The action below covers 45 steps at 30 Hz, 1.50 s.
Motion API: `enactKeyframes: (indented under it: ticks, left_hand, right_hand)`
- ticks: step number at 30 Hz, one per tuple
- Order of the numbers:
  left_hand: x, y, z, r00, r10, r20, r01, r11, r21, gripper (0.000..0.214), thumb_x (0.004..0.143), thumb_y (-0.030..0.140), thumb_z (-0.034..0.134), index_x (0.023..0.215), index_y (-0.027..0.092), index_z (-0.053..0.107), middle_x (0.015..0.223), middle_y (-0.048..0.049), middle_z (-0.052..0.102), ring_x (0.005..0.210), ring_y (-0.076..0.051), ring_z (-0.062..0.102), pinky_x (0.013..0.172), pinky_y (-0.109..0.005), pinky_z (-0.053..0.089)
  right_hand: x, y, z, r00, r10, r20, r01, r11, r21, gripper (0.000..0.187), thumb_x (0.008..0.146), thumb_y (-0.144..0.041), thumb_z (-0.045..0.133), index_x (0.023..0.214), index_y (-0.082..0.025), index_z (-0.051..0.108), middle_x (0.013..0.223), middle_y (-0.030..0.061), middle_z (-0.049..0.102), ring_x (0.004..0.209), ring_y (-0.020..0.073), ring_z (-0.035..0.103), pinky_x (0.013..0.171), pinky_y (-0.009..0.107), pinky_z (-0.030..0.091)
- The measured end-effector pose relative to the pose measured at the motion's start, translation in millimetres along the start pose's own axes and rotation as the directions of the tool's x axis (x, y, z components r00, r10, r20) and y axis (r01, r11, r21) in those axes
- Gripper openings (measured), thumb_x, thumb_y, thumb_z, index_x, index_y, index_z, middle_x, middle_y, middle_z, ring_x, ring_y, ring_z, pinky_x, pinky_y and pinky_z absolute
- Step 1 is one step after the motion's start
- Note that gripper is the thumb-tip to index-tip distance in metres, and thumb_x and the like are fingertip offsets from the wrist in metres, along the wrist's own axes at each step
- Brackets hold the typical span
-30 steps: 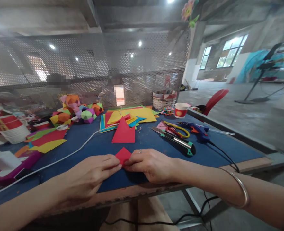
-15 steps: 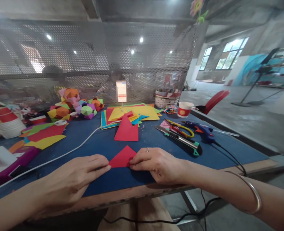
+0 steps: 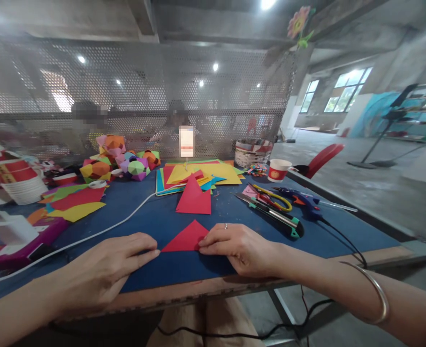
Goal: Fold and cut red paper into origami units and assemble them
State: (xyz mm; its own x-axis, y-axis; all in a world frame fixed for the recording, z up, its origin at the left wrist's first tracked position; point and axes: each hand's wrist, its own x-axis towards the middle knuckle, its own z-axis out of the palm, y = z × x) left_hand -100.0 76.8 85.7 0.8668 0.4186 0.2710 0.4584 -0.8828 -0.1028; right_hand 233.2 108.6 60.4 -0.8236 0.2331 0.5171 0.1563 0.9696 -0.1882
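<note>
A small red paper triangle (image 3: 184, 238) lies on the blue tabletop near the front edge, its point facing away from me. My right hand (image 3: 244, 248) pinches its right corner between thumb and fingers, which cover that corner. Fingers stretched out, my left hand (image 3: 113, 267) rests on the table just beside the left tip, holding nothing. Beyond the triangle lies a larger folded red paper piece (image 3: 194, 198), reaching the stack of coloured paper (image 3: 231, 176).
To the right lie a utility knife (image 3: 271, 214), yellow-handled scissors (image 3: 280, 205) and a blue glue gun (image 3: 309, 205) with its cord. A white cable (image 3: 119, 221) crosses the left side, near a purple power strip (image 3: 56, 233). Folded paper balls (image 3: 133, 166) sit behind.
My left fingers have drawn back slightly from the triangle's left corner, baring its tip. My right hand keeps its pinch. The view has shifted a little.
</note>
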Motion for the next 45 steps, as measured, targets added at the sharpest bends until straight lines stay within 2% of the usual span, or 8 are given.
enactKeyframes:
  ticks: [3, 6, 11, 15, 20, 27, 35, 45]
  left_hand:
    - [7, -4, 2.3, 0.999, -0.035, -0.041, 0.035, 0.999, 0.009, 0.05, 0.088, 0.002, 0.037, 0.122, 0.022, 0.068, 0.122, -0.0092, 0.069, 0.11, -0.02, 0.066, 0.091, -0.029, 0.056]
    - [27, -5, -0.2, 0.985, -0.137, -0.103, 0.138, 0.99, -0.001, 0.047, 0.09, 0.004, 0.037, 0.118, 0.022, 0.071, 0.121, -0.0096, 0.068, 0.107, -0.021, 0.067, 0.087, -0.03, 0.056]
    - [74, -13, -5.7, 0.911, -0.388, -0.143, 0.317, 0.877, -0.362, 0.041, 0.085, 0.01, 0.046, 0.111, 0.021, 0.076, 0.12, -0.0094, 0.068, 0.112, -0.025, 0.063, 0.099, -0.039, 0.048]
    - [109, -35, -2.5, 0.806, -0.575, -0.143, 0.374, 0.681, -0.63, 0.026, 0.081, 0.016, 0.058, 0.094, 0.021, 0.079, 0.115, -0.0089, 0.07, 0.113, -0.026, 0.061, 0.105, -0.04, 0.043]
    - [125, -64, 6.7, 0.717, -0.697, 0.01, 0.376, 0.375, -0.847, 0.036, 0.091, 0.048, 0.055, 0.093, 0.019, 0.076, 0.104, -0.0107, 0.075, 0.098, -0.025, 0.069, 0.077, -0.031, 0.055]
    - [105, -62, 14.5, 0.749, -0.612, 0.253, 0.315, -0.007, -0.949, 0.063, 0.083, 0.075, 0.056, 0.095, 0.015, 0.074, 0.097, -0.0154, 0.076, 0.088, -0.026, 0.072, 0.077, -0.037, 0.058]
    - [104, -51, 20.0, 0.779, -0.542, 0.314, 0.331, -0.07, -0.941, 0.049, 0.068, 0.058, 0.084, 0.094, 0.017, 0.078, 0.092, -0.0132, 0.078, 0.083, -0.023, 0.072, 0.071, -0.029, 0.054]
    - [106, -59, 28.6, 0.664, -0.694, 0.278, 0.245, -0.149, -0.958, 0.04, 0.071, 0.052, 0.085, 0.075, 0.013, 0.075, 0.074, -0.0065, 0.076, 0.066, -0.014, 0.068, 0.067, -0.023, 0.051]
  right_hand:
    - [7, -7, -2, 0.967, 0.254, -0.004, -0.253, 0.963, -0.091, 0.035, 0.087, -0.005, 0.047, 0.112, -0.017, 0.069, 0.114, 0.0074, 0.074, 0.109, 0.0201, 0.064, 0.1, 0.037, 0.048]
    - [18, -11, -1, 0.816, 0.57, -0.096, -0.577, 0.791, -0.205, 0.027, 0.094, -0.033, 0.061, 0.115, -0.017, 0.065, 0.119, 0.0138, 0.068, 0.112, 0.0305, 0.06, 0.102, 0.053, 0.041]
    - [33, -6, 1, 0.733, 0.679, -0.025, -0.668, 0.714, -0.208, 0.054, 0.068, -0.064, 0.082, 0.09, -0.017, 0.067, 0.091, 0.0121, 0.069, 0.087, 0.0318, 0.063, 0.08, 0.045, 0.046]
    - [46, 8, -5, 0.764, 0.644, 0.042, -0.634, 0.762, -0.132, 0.027, 0.075, -0.039, 0.084, 0.073, -0.02, 0.065, 0.07, 0.0009, 0.065, 0.069, 0.0188, 0.059, 0.064, 0.03, 0.04]
    - [78, 43, -16, 0.837, 0.545, -0.054, -0.547, 0.835, -0.054, 0.022, 0.084, -0.024, 0.077, 0.069, -0.018, 0.061, 0.066, -0.0049, 0.061, 0.066, 0.0122, 0.059, 0.063, 0.024, 0.042]
    - [81, 81, 0, 0.854, 0.39, -0.345, -0.448, 0.888, -0.105, 0.025, 0.097, -0.037, 0.063, 0.084, -0.016, 0.064, 0.082, -0.001, 0.065, 0.075, 0.014, 0.063, 0.072, 0.031, 0.054]
    - [65, 62, 2, 0.884, 0.104, -0.455, -0.211, 0.959, -0.189, 0.006, 0.093, -0.022, 0.068, 0.087, -0.021, 0.07, 0.087, 0.0015, 0.072, 0.088, 0.0179, 0.064, 0.085, 0.036, 0.049]
    - [65, 58, -2, 0.917, 0.001, -0.399, -0.141, 0.936, -0.322, 0.026, 0.079, 0.001, 0.064, 0.081, -0.024, 0.071, 0.089, 0.0002, 0.073, 0.092, 0.0197, 0.061, 0.09, 0.038, 0.041]
